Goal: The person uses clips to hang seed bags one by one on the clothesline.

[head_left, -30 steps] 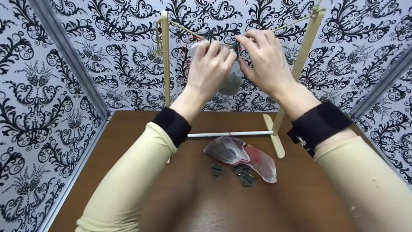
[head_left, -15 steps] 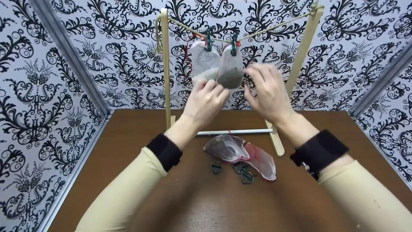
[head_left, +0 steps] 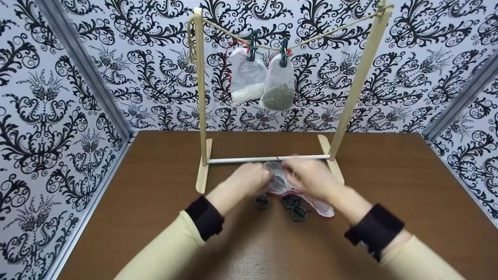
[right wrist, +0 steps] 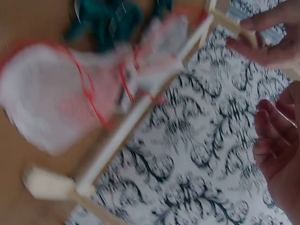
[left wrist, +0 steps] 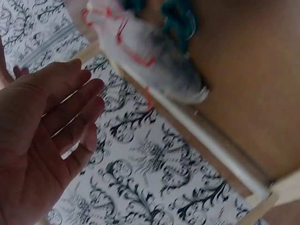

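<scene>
My left hand [head_left: 249, 179] and right hand [head_left: 313, 177], both blurred, reach low over two mesh drawstring bags on the table. Between them shows the greyish bag [head_left: 278, 179], partly covered. The pinkish bag [head_left: 323, 208] sticks out below my right hand. In the left wrist view, my left hand [left wrist: 42, 131] has loosely bent fingers and nothing in them. The right wrist view likewise has my right hand [right wrist: 281, 145] relaxed, apart from the bags. Dark green clips [head_left: 298, 213] lie just in front, with another clip [head_left: 262, 201] to their left.
A wooden stand rises behind, its left post [head_left: 200, 85] and right post [head_left: 360, 81] joined by a sagging rope [head_left: 334, 30] and a white bar [head_left: 241, 160]. Green clips hold a white-filled bag [head_left: 248, 91] and a green-filled bag [head_left: 279, 95] on the rope. Patterned walls surround the table.
Both hands have come away from the clip on the rope and moved down to the bags on the table. The two clipped bags stay hanging.
</scene>
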`<state>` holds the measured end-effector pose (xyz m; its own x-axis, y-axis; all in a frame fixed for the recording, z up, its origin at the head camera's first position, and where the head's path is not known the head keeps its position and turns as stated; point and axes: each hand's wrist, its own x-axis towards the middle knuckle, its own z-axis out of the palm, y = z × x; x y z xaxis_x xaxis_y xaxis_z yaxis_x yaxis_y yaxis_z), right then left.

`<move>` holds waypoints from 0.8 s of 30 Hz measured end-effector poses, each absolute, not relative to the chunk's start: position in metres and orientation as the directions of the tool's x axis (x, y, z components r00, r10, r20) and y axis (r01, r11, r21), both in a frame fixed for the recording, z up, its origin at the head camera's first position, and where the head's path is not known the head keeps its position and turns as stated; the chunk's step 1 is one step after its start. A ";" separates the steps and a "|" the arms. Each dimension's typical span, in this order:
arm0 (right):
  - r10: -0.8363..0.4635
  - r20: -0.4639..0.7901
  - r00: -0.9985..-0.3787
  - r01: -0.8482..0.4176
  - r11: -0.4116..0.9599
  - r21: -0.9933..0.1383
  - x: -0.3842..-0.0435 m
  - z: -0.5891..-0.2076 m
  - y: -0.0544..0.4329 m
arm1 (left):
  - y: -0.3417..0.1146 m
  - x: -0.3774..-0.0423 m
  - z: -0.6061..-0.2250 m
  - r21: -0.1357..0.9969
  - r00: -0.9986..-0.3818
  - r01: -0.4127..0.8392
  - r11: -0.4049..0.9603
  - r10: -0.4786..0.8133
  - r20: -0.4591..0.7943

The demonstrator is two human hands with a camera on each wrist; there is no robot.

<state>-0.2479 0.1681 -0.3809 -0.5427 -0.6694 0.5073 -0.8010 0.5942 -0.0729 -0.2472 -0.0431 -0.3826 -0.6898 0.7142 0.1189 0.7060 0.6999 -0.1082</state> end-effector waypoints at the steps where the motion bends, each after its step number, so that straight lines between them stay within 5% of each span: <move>1: -0.692 0.473 -0.545 -0.808 0.585 -0.073 -0.244 -0.389 0.168 | -0.042 -0.245 -0.388 -0.116 -0.692 0.702 0.703 0.711 0.125; 9: -0.788 0.171 -0.591 -0.804 0.559 -0.202 -0.217 -0.437 0.163 | -0.038 -0.239 -0.428 -0.215 -0.663 0.711 0.669 0.740 0.111; 17: -0.746 0.134 -0.653 -0.757 0.634 -0.161 -0.201 -0.465 0.145 | -0.036 -0.241 -0.448 -0.158 -0.712 0.686 0.710 0.700 0.050; 24: -0.744 0.148 -0.652 -0.758 0.643 -0.109 -0.191 -0.475 0.139 | -0.048 -0.244 -0.455 -0.152 -0.730 0.643 0.751 0.661 0.175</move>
